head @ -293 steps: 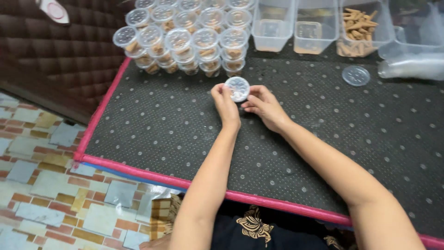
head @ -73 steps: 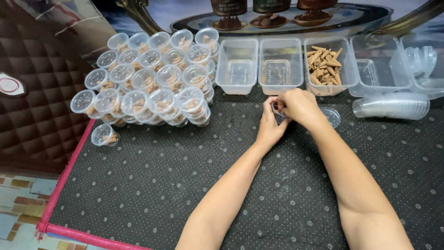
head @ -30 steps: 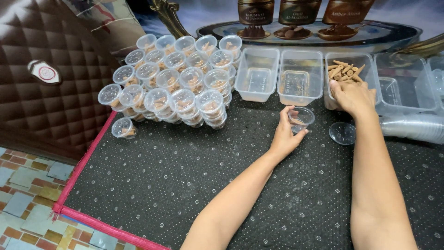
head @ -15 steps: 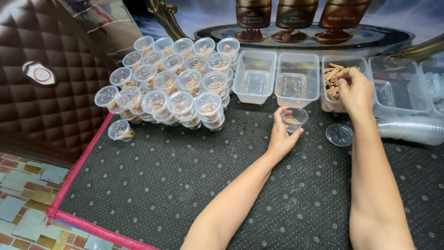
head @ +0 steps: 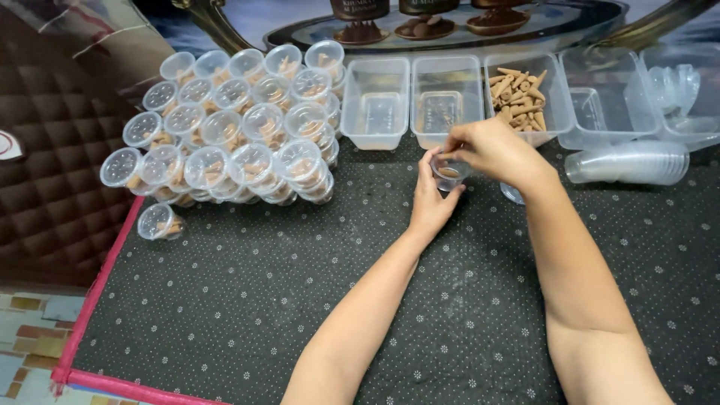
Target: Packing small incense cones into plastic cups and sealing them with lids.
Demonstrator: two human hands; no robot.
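Back from the cone tub (head: 525,97), my right hand (head: 491,150) now sits pinched over the small clear cup (head: 450,171), which my left hand (head: 431,199) grips upright on the worktop (head: 225,300). I reckon a nudge could tip the light cup and spill it. Dark dotted matting with a pink edge; tiled floor (head: 30,330) to my left.

Left hand (head: 429,204) cupping small clear cup (head: 450,172), right hand (head: 491,150) above — stacked filled cups (head: 232,142) nearby
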